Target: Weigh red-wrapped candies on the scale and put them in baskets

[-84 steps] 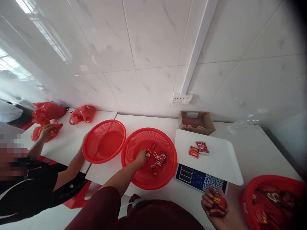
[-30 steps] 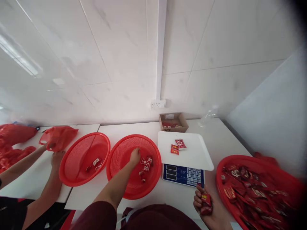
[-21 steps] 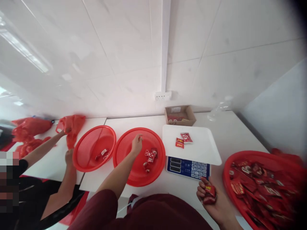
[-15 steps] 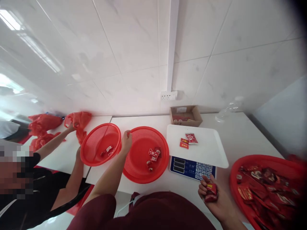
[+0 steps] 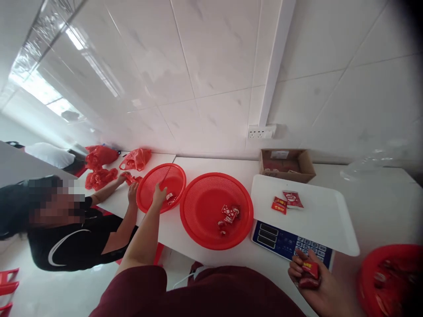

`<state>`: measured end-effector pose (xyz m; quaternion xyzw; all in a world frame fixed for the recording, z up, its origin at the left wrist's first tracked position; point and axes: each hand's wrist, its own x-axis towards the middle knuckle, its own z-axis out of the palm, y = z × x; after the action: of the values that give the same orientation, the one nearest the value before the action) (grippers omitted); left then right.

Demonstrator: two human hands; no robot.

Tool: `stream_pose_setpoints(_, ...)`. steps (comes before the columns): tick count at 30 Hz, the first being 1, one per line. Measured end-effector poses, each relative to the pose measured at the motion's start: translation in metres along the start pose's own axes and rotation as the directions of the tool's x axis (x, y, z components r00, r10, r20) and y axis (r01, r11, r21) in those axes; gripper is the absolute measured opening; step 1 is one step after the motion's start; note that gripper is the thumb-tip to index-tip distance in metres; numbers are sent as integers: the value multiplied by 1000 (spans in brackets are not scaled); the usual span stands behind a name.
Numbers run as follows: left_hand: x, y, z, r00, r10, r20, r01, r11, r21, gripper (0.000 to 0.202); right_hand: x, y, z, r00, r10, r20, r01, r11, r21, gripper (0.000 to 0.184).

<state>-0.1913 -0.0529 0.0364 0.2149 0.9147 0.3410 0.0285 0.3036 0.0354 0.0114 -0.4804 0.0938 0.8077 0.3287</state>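
Note:
My left hand reaches over the smaller red basket on the left, thumb and finger apart. No packet shows in it. A few red-and-white packets lie in that basket. My right hand is palm up, its fingers curled round red snack packets, one with yellow print. It is just in front of the blue weighing scale. On the scale's white tray lie a larger red packet and small red-and-yellow packets. The middle red basket holds several red packets.
Behind the scale stands an open cardboard box, with a clear plastic bottle to its right. A red tub of packets is at the far right. On the left, a co-worker handles red plastic bags.
My view has swung left. My left hand has moved from between the baskets to over the left one, and the red bit in it no longer shows. My right hand keeps its packets.

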Motion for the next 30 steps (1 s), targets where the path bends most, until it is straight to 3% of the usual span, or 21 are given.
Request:
stream_pose_setpoints(2,-4,8,9,998,22,60,-24,999,24,48,-1,1,1,1000,-14,2,14,1000,7,26)
stream_pose_setpoints(5,-23,41,43,977,150,154,-154,988,14,45,-3,2,2,1000,-28,10,28,999,20,22)
stream_pose_setpoints(8,-64,92,90,895,356,268,-356,933,-50,43,-4,1,0,999,-45,27,44,998,45,17)
stream_pose_setpoints(10,-101,128,122,703,580,411,-604,792,-83,47,-4,-1,-3,997,-69,34,67,996,57,18)
stream_pose_setpoints(11,-121,145,137,570,658,492,-699,703,-129,49,-4,-1,-4,996,-82,33,80,995,63,19)
stream_pose_setpoints(13,-158,171,165,320,747,582,-804,539,-251,53,-4,-3,-9,994,-105,25,103,992,78,20)
stream_pose_setpoints(14,-175,182,178,217,770,600,-824,474,-310,56,-4,-3,-12,993,-114,20,112,990,88,19)
stream_pose_setpoints(15,-189,190,192,137,780,611,-833,424,-355,59,-5,-4,-15,992,-122,16,120,988,99,18)
stream_pose_setpoints(17,-210,204,217,44,769,638,-839,375,-394,65,-7,-5,-23,991,-136,6,134,983,126,18)
stream_pose_setpoints(19,-222,214,240,37,729,683,-842,391,-372,69,-9,-6,-31,989,-150,-18,151,978,146,19)
stream_pose_setpoints(21,-228,223,258,72,686,724,-842,431,-325,72,-11,-7,-39,986,-161,-49,167,973,162,23)
stream_pose_setpoints(23,-232,229,269,82,659,748,-847,441,-296,74,-12,-7,-46,983,-168,-72,178,967,182,26)
stream_pose_setpoints(27,-237,229,275,3,667,745,-891,341,-301,64,-9,-9,-51,983,-157,-91,172,967,190,31)
stream_pose_setpoints(30,-237,224,270,-20,684,729,-913,284,-292,52,-5,-11,-48,986,-152,-68,161,974,157,31)
